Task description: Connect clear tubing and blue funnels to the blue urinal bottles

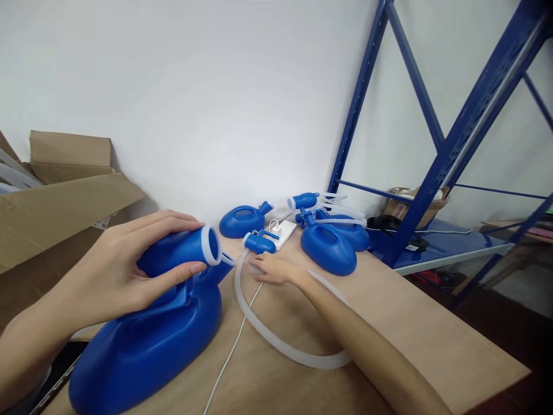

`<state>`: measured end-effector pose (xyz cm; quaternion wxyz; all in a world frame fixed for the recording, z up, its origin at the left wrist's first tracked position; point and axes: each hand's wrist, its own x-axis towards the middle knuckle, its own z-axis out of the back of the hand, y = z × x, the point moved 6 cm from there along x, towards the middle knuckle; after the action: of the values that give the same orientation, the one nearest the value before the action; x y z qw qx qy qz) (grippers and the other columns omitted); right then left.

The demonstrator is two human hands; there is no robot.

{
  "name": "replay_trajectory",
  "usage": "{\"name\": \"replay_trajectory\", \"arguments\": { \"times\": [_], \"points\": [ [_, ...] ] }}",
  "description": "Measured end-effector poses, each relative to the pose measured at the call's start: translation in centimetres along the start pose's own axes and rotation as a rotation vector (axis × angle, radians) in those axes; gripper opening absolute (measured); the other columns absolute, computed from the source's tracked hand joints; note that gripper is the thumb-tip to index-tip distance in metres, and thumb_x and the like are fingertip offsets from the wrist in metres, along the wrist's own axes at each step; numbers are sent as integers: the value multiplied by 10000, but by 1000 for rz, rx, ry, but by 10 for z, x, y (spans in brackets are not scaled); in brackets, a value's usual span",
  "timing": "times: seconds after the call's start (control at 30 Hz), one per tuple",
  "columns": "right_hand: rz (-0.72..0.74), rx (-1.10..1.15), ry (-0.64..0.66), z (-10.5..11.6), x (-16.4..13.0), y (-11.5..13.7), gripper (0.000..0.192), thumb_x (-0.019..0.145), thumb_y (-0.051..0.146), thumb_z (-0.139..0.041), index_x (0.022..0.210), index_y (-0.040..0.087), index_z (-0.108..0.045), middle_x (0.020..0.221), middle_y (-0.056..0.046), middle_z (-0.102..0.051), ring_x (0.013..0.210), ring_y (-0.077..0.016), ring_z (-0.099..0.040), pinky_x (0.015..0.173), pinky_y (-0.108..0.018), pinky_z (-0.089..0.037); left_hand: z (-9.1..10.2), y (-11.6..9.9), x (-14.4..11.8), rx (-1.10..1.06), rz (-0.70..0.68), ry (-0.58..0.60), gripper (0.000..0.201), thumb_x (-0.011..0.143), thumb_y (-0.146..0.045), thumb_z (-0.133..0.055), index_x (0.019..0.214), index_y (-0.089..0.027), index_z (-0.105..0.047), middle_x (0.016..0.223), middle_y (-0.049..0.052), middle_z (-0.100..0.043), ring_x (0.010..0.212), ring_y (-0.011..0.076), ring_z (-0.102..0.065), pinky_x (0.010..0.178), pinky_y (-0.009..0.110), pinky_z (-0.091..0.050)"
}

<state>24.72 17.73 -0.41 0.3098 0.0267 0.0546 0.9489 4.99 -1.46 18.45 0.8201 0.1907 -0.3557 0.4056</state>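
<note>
A: What is the biggest thing there?

B: The brown bench (410,328), running from the near edge back to the white wall. A blue metal shelf frame (436,167) stands at its right end, and an open cardboard box (56,202) sits at the left.

A: And on the bench?

B: Nearest is a large blue plastic bottle (142,340), lying on its side at the near left, its neck pointing up and right and ending in a whitish ring. The left hand (116,271) is clamped around that neck, fingers over the top and thumb along the near side.

A: Anything leading off it?

B: A translucent tube (276,337) curves from beside the neck, across the bench and under the right forearm. A thin white cable (233,346) crosses below it.

A: More bottles?

B: Yes, near the wall: one blue bottle (239,220) to the left and a cluster of bottles (330,245) with tubes to the right, with a white power block (283,233) between them.

A: And the right hand?

B: The right hand (274,268) lies low on the bench with fingers loosely apart, gripping nothing, fingertips just beside a small blue connector (259,242), and I cannot tell whether they touch it
</note>
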Motion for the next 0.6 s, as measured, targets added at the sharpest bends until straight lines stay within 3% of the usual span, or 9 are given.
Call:
{"name": "replay_trajectory", "arguments": {
  "times": [0.13,0.23,0.33,0.5,0.6],
  "points": [
    [-16,-26,-25,-3,2,0,457,889,324,-729,1304,140,-671,1173,-163,-668,1051,-335,-634,883,-449,-542,2,-1,-1,-3,-4,15,367,933,-520,-643,1179,-249,-674,1089,-16,-756,916,140,-726,841,212,-539],
    [4,-12,-65,18,-4,0,368,830,363,-795,1113,139,-724,1101,-132,-639,1055,-308,-598,926,-424,-523,2,-2,-1,-5,-29,25,349,937,-501,-650,1175,-246,-671,1071,-17,-756,892,137,-725,818,212,-540],
    [27,108,-186,52,-14,5,376,847,436,-784,1084,160,-693,1118,-103,-605,1064,-269,-590,977,-414,-503,-1,-2,-1,-11,-19,38,350,938,-500,-659,1189,-256,-667,1083,-23,-751,903,132,-723,832,209,-535],
    [34,851,-604,109,-34,21,401,847,503,-767,929,231,-483,975,-9,-594,923,-196,-648,868,-369,-553,-9,-8,2,-63,28,63,331,956,-481,-640,1193,-253,-665,1097,-17,-758,923,138,-724,844,229,-538],
    [147,1214,-689,125,-42,53,469,895,527,-725,854,252,-347,1051,-5,-587,1050,-201,-696,959,-403,-570,-16,-9,2,-103,97,90,353,938,-500,-656,1185,-248,-673,1129,0,-767,964,167,-726,884,276,-544]
  ]
}}
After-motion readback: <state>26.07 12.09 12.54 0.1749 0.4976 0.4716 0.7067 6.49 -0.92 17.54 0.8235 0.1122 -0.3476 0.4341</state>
